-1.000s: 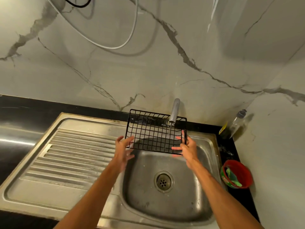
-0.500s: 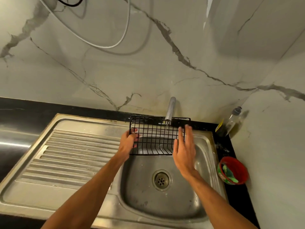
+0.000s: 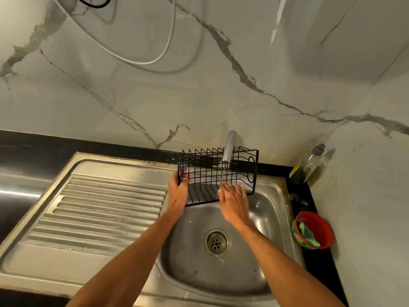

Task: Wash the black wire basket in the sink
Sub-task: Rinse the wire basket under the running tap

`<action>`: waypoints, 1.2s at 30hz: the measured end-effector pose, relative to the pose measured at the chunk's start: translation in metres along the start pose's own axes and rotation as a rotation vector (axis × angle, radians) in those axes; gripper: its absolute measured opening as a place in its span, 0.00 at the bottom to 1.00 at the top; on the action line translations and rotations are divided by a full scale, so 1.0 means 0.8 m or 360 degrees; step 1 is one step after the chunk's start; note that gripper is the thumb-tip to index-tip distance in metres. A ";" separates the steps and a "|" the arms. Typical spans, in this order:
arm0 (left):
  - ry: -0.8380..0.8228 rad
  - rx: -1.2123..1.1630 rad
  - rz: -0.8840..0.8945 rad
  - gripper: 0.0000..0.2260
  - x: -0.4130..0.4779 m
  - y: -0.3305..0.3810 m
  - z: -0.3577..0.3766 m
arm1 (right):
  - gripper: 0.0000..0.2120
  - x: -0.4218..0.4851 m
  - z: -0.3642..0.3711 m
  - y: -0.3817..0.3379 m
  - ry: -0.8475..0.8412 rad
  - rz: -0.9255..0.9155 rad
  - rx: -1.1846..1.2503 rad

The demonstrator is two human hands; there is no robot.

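Your left forearm (image 3: 124, 258) and right forearm (image 3: 285, 255) were bare. Your left hand (image 3: 177, 192) and right hand (image 3: 232, 203) were bare too.

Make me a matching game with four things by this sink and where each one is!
Things:
1 basket
2 bottle
3 red tub
4 drain

Places or states:
A in the bottom of the sink
B in the back corner by the wall
C under the tap, gripped by the left hand
D has something green inside

Pairs: 1-C, 2-B, 3-D, 4-A
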State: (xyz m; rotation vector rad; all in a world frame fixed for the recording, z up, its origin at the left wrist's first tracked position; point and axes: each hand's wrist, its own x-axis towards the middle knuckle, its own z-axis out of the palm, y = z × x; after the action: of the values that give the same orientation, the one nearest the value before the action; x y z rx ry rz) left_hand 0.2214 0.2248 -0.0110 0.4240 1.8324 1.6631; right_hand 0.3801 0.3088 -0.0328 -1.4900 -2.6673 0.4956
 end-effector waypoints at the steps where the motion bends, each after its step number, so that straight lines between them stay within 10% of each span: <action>1: -0.0001 -0.0029 0.0004 0.11 -0.002 0.001 0.005 | 0.24 -0.002 -0.002 -0.015 0.0009 -0.0013 0.0024; 6: 0.0009 -0.0051 0.0022 0.12 0.001 -0.003 0.011 | 0.23 -0.017 0.011 -0.045 -0.0095 -0.0494 0.0169; 11: 0.0015 -0.0060 -0.0031 0.20 -0.001 -0.022 0.013 | 0.22 -0.016 -0.012 0.004 0.0116 -0.0052 -0.0034; 16: -0.0022 -0.0059 -0.0029 0.21 0.006 -0.028 0.025 | 0.24 -0.042 0.007 -0.053 -0.0118 -0.0530 0.0137; 20: -0.0031 -0.0145 -0.0101 0.18 0.002 -0.026 0.029 | 0.21 -0.024 -0.023 -0.008 0.0065 -0.0154 0.0154; 27: -0.0103 -0.0223 -0.0190 0.14 -0.003 -0.021 0.040 | 0.47 -0.046 -0.002 -0.034 -0.0144 -0.0457 -0.0058; 36: -0.0072 -0.0303 -0.0259 0.15 -0.013 -0.026 0.055 | 0.22 -0.027 -0.009 -0.009 -0.0152 -0.0369 -0.0047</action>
State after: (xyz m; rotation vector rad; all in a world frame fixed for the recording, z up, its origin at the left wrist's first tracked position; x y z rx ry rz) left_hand 0.2603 0.2490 -0.0296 0.2230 1.6128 1.6823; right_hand 0.3870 0.2894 -0.0215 -1.1688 -2.8829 0.5251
